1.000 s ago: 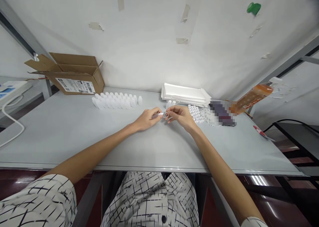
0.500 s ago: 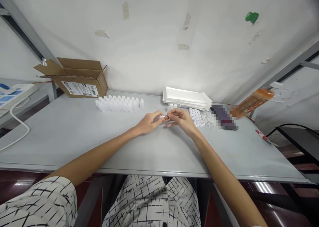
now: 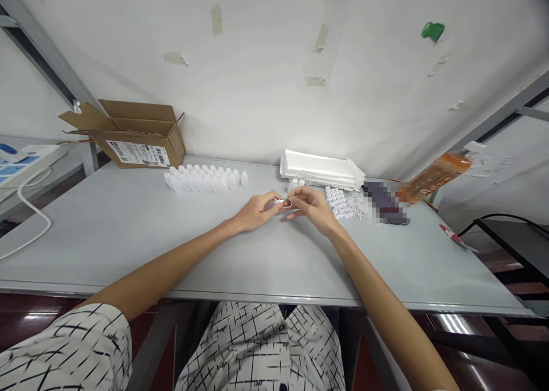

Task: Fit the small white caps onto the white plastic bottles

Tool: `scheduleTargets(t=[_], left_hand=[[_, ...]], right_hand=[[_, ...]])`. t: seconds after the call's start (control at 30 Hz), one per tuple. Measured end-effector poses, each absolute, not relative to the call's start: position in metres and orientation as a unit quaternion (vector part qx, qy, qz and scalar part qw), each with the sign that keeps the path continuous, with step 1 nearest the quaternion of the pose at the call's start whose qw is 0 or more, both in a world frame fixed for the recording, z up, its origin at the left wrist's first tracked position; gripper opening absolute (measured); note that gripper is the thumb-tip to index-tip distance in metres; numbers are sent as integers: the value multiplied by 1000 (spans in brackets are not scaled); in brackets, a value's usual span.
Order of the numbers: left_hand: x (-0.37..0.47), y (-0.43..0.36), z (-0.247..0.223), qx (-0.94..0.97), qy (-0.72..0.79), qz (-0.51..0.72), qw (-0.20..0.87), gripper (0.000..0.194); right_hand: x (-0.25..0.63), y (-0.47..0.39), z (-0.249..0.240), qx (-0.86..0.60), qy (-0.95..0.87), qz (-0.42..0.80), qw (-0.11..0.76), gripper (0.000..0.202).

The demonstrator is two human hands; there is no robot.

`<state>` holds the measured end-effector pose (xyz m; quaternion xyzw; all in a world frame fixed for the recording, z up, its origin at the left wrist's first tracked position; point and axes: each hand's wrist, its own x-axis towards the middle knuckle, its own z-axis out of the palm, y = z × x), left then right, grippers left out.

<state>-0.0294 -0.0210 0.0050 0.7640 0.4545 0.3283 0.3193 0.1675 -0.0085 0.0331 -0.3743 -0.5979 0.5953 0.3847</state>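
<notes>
At the far left, a white device with blue patches (image 3: 26, 159) is beside the grey table (image 3: 214, 265), and a white cable (image 3: 32, 205) curves down near it. On the table's back left part stands a cardboard box (image 3: 141, 134), its flaps raised and a printed label (image 3: 139, 152) on its front. Next to it, small translucent white bottles (image 3: 201, 179) stand upright in close rows.

Near the middle, the left hand (image 3: 258, 211) grasps a small white piece (image 3: 278, 201) between thumb and forefinger; its exact form is too small to tell. From this piece a thin white loop (image 3: 289, 204) extends to the right hand (image 3: 309, 205), whose thumb and forefinger pinch it, while its lower fingers are apart. The piece and the loop are thus between both hands, above the table.

Just behind the right hand are two white bottles (image 3: 293, 185), before a stack of white sheets (image 3: 321, 165). More to the right are small white caps (image 3: 338, 202) in rows, a heap of white strings (image 3: 357, 204), a dark flat object (image 3: 388, 202) partly pixelated, and an orange drink bottle (image 3: 441, 174).
</notes>
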Motion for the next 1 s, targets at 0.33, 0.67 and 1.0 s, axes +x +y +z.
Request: scheduleTargets(t=[0.33, 0.67, 1.0], left_hand=[[-28, -22, 6, 769, 457, 329, 305, 30], [-28, -22, 4, 781, 445, 332, 287, 30], [-26, -26, 8, 768, 459, 357, 268, 28]], right_hand=[[166, -10, 34, -374, -600, 592, 387, 38], [167, -7, 30, -364, -610, 590, 384, 39], [165, -9, 32, -353, -576, 621, 396, 32]])
